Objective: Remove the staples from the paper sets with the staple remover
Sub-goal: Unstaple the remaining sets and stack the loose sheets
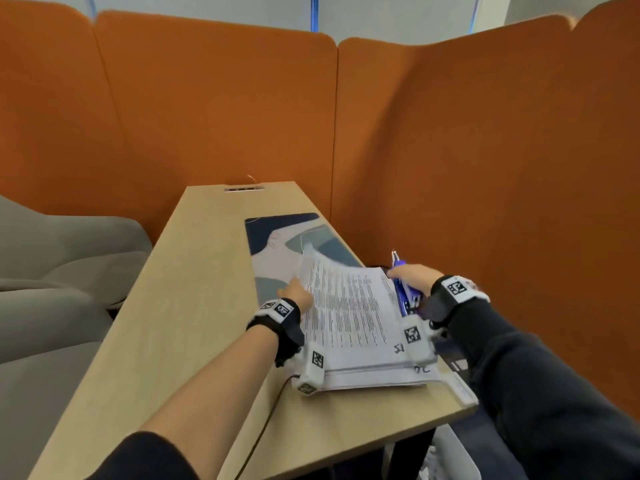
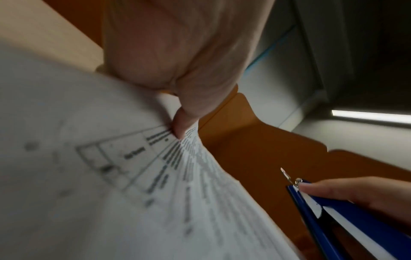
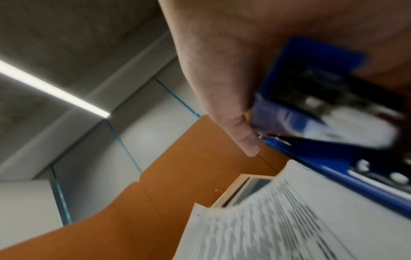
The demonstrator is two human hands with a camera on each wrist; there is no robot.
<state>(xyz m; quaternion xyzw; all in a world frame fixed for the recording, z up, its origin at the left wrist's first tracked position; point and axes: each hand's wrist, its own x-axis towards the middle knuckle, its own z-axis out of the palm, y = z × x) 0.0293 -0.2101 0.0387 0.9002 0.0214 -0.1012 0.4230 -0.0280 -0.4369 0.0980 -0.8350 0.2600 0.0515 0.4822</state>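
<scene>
A stack of printed paper sets (image 1: 349, 317) lies at the near right of the wooden table (image 1: 180, 306). My left hand (image 1: 294, 291) pinches the far left part of the top set (image 2: 133, 176) and lifts its far edge, so the sheets curl up. My right hand (image 1: 412, 277) grips a blue staple remover (image 1: 403, 285) just right of the stack, its metal tip (image 2: 285, 174) pointing away from me. In the right wrist view the blue staple remover (image 3: 322, 109) sits in my palm under the thumb (image 3: 242, 133), blurred. No staple can be made out.
A blue and white desk mat (image 1: 287, 244) lies beyond the papers. Orange partition panels (image 1: 485, 168) close in the table at the back and right. A grey sofa (image 1: 52, 271) stands to the left. A dark cable (image 1: 270, 417) runs off the near table edge.
</scene>
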